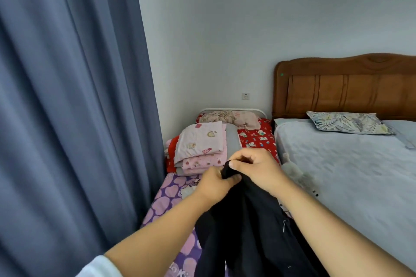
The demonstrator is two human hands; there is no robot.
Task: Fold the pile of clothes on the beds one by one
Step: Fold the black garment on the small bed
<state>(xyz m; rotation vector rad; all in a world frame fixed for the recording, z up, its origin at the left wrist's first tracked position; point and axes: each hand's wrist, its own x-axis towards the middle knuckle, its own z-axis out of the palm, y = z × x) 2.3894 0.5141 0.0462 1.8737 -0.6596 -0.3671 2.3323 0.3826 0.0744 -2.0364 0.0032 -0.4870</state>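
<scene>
— Which step? Looks like the start of a fold on the black, limp cloth garment (245, 220): held up over the narrow bed with the purple cartoon-print sheet (167, 198), top edge bunched at chest height, the rest hanging down between the forearms.

— And the grip?
— Left hand (215, 184) curled round the bunched top edge; right hand (254, 167) pinching the same edge from above, thumb against fingers. Touching each other.

— Next move?
— Probably sliding apart along that edge to find both corners, then spreading flat on the purple sheet.

— Anything unclear?
— Kind of garment, hard to tell: lower part cut off at the frame's bottom; a small pale mark near a seam, unreadable. Stack of folded pink and red printed bedding (200, 150) behind the hands, partly hidden. Wide grey-covered bed (349, 164) alongside, cropped at right.
</scene>
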